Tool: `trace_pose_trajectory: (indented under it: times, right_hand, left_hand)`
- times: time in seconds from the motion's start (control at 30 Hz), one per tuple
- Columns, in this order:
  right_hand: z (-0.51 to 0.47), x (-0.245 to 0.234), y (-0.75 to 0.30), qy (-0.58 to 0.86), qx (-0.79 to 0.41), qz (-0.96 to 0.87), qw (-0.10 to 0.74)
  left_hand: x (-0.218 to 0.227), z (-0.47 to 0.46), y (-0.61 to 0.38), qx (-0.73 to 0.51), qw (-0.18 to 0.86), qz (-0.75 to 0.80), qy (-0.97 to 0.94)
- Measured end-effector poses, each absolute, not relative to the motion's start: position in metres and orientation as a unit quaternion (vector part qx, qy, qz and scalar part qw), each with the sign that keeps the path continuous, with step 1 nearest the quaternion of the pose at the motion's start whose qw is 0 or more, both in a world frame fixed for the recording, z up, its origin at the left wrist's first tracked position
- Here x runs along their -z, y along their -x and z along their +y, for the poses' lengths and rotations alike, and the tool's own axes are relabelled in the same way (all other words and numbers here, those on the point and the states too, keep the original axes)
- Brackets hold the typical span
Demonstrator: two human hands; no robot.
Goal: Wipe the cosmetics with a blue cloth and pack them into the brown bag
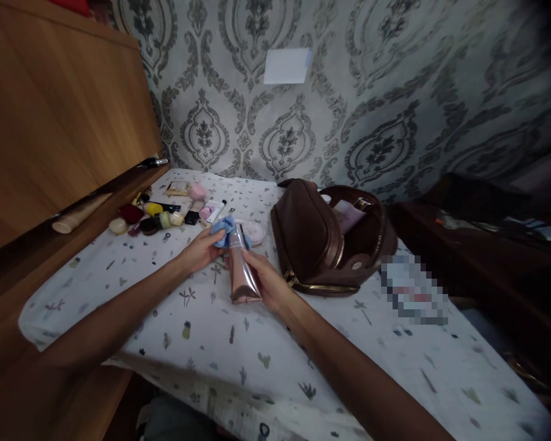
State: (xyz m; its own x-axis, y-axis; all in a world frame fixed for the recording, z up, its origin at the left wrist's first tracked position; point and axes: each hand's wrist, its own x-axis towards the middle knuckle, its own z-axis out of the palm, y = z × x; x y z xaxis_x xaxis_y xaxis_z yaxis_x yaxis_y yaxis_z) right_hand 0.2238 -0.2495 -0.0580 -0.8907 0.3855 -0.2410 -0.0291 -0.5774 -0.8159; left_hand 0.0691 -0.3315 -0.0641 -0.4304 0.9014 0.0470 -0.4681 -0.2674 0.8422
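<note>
My right hand (269, 278) is closed around a rose-gold cosmetic tube (242, 275), held with its cap pointing away from me. Against the cap end, my left hand (205, 248) pinches a small blue cloth (226, 229). Both hands hover just above a white patterned sheet (220, 343). An open brown leather pouch (324, 242) lies just to the right of the tube, with a pink item showing inside.
Several small cosmetics (165, 214) are scattered at the back left of the sheet, and a round pale puff (256, 231) lies behind the hands. A cream tube (80, 214) and a dark pen (151, 163) rest on the wooden ledge at left. Dark furniture stands at right.
</note>
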Motion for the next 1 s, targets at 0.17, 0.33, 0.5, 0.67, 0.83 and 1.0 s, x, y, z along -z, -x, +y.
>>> trace_pose_trajectory:
  times: [0.17, 0.33, 0.5, 0.67, 0.83, 1.0]
  right_hand:
    - [-0.252, 0.066, -0.221, 0.195, -0.812, -0.531, 0.147]
    - [-0.250, 0.066, -0.221, 0.187, -0.782, -0.572, 0.161]
    - [-0.247, 0.070, -0.220, 0.210, -0.784, -0.542, 0.217]
    - [-0.244, 0.070, -0.221, 0.216, -0.761, -0.562, 0.243]
    - [-0.241, 0.067, -0.222, 0.202, -0.754, -0.580, 0.234]
    - [-0.235, 0.064, -0.223, 0.227, -0.729, -0.581, 0.283]
  left_hand:
    - [0.068, -0.327, -0.076, -0.738, 0.449, 0.419, -0.281]
    - [0.067, -0.333, -0.076, -0.700, 0.435, 0.472, -0.313]
    - [0.060, -0.339, -0.078, -0.663, 0.412, 0.507, -0.367]
    - [0.062, -0.339, -0.072, -0.636, 0.397, 0.531, -0.395]
    - [0.059, -0.341, -0.063, -0.576, 0.387, 0.572, -0.437]
    - [0.047, -0.346, -0.047, -0.503, 0.385, 0.602, -0.487]
